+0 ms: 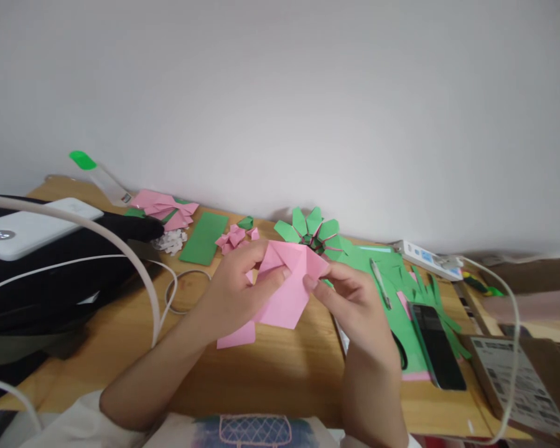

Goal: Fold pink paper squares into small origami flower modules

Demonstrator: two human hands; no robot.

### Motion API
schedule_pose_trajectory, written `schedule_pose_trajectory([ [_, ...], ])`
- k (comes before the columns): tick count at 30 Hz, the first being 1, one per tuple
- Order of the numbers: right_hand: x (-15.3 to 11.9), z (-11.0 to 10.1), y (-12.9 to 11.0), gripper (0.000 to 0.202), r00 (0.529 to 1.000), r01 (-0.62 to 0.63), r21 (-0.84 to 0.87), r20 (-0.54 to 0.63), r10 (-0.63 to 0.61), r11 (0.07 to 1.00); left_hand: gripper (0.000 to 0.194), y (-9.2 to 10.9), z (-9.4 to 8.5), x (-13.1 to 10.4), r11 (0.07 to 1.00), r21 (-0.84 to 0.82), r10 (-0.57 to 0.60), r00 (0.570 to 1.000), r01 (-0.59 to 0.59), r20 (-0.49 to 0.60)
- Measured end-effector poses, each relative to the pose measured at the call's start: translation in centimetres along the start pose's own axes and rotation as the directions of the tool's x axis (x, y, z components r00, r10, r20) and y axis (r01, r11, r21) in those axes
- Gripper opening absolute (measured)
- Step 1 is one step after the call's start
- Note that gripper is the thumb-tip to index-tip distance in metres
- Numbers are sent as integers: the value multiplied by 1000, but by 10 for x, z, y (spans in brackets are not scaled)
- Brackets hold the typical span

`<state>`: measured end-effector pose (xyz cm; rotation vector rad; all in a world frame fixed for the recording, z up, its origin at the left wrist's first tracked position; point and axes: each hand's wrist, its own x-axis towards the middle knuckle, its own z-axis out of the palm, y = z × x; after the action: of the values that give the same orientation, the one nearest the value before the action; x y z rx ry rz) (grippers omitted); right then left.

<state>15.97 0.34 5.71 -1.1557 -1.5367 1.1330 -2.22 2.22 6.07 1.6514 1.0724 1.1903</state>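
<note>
Between my two hands, raised over the wooden table, is a partly folded sheet of pink paper. My left hand grips its left side, thumb pressed on the front. On the right edge, my right hand pinches a folded corner between thumb and fingers. Another pink paper piece shows lower left, below my left hand. Behind the sheet sits a folded green paper flower with pink edges inside. Small folded pink pieces lie just beyond my left hand.
Green paper sheets, a pen and a phone lie to the right. A power strip stands by the wall. At left are a black bag, a white power bank and a looping white cable.
</note>
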Motion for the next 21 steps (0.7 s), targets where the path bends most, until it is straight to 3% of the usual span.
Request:
schedule_pose_trajectory([
  [5, -1, 3, -3, 11, 997, 26, -101, 77, -18, 995, 27, 1, -2, 0, 998, 14, -68, 998, 68, -13],
  [10, -1, 6, -5, 34, 968, 194, -235, -112, -225, 952, 36, 3, -1, -1, 981, 157, -126, 988, 111, 91],
  [12, -1, 6, -3, 22, 948, 233, -261, -153, -278, 937, 33, 3, -1, -2, 970, 209, -154, 976, 120, 152],
  [14, 0, 5, -1, 8, 952, 177, -204, -212, -220, 963, 26, 2, -1, -2, 953, 281, -172, 965, 113, 196],
  [17, 1, 2, 3, 6, 936, 71, 34, -347, -55, 997, 23, 0, -6, 0, 929, 362, -161, 965, 77, 206],
  [21, 5, -6, 3, 3, 902, 42, 255, -425, 73, 966, 20, 2, -13, 4, 963, 258, -114, 984, 75, 138],
])
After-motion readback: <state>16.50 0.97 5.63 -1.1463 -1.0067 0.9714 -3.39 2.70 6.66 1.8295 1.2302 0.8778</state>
